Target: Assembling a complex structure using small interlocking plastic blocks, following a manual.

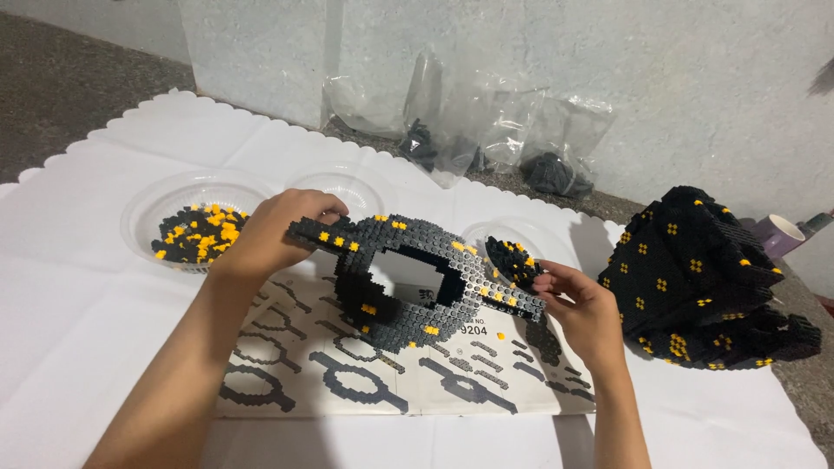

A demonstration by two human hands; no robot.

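Head view, looking down on a white scalloped cloth [104, 287] spread over a dark floor. At centre, a ring-shaped brick assembly [408, 282] of dark grey and black pieces dotted with yellow, held up off the printed instruction sheet [347, 373] that lies beneath it. Left hand [274, 230] closed over the assembly's left arm, fingers wrapped on top, a firm hold. Right hand [582, 304] pinching the right arm's end between thumb and fingertips, a narrow grip on the same piece. Behind the left hand, a clear plastic bowl [143, 217] with loose black and yellow bricks; a second clear bowl [347, 187], seemingly bare, just beside it; a third bowl [512, 252] with a few more bricks, partly hidden behind the assembly. Further right, well apart from both hands, a large finished black section [704, 278] with yellow studs resting on the cloth's edge. Against the wall, crumpled clear bags [486, 130], some with dark pieces inside. Judging by the two-handed hold, step in hand looks like steadying or turning the ring to check it against the sheet's diagrams. Next move, as a judgement only, calls for even support at both ends, since the thin arms could snap off under a twist.
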